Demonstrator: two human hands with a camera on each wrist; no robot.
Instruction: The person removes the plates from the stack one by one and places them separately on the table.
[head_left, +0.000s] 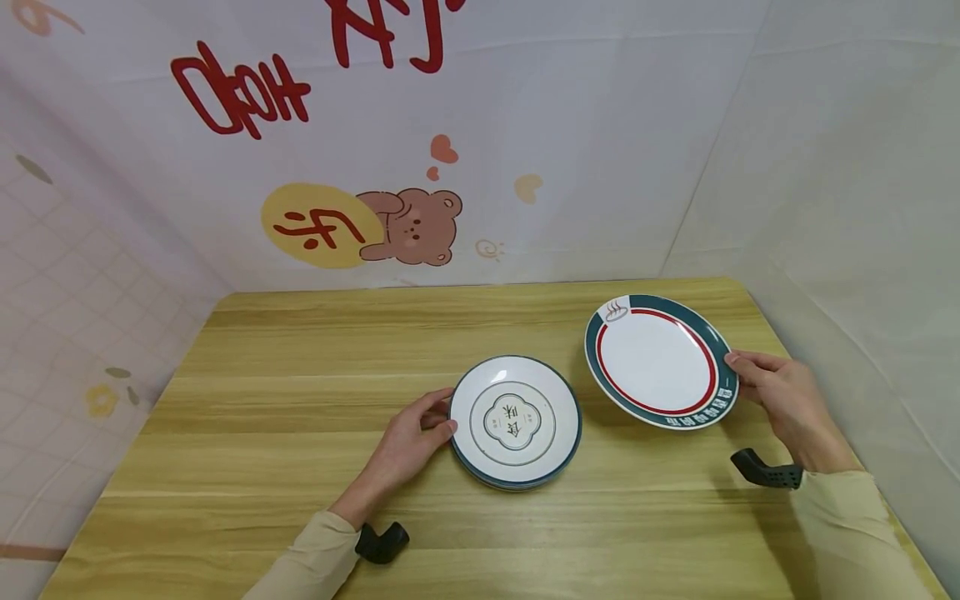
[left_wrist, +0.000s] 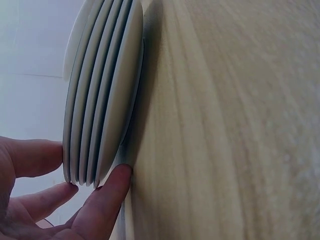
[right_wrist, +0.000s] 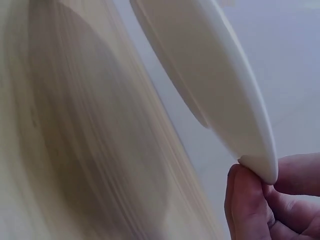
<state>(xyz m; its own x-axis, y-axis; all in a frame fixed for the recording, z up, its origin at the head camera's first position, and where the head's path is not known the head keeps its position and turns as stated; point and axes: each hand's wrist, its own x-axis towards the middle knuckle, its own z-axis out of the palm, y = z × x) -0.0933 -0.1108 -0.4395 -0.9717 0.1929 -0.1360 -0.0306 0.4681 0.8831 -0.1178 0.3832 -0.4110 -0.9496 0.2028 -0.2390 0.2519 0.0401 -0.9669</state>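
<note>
A stack of several small white plates with blue rims [head_left: 516,423] sits on the wooden table, the top one bearing a printed flower-shaped emblem. At its left edge, my left hand [head_left: 416,433] has the thumb by the upper rim and fingertips at the side and under the lowest rim, as the left wrist view [left_wrist: 75,200] shows. A larger oval plate [head_left: 656,367], white with a green band and a red line, is held up over the table's right side. My right hand [head_left: 787,400] pinches its right rim, thumb above and fingers beneath; the white underside [right_wrist: 215,85] shows in the right wrist view.
The wooden table [head_left: 247,400] reaches back to a white cloth wall [head_left: 600,125] with red lettering and a cartoon bear. Another white cloth [head_left: 877,275] hangs along the right edge. The large plate casts a shadow [right_wrist: 90,135] on the tabletop.
</note>
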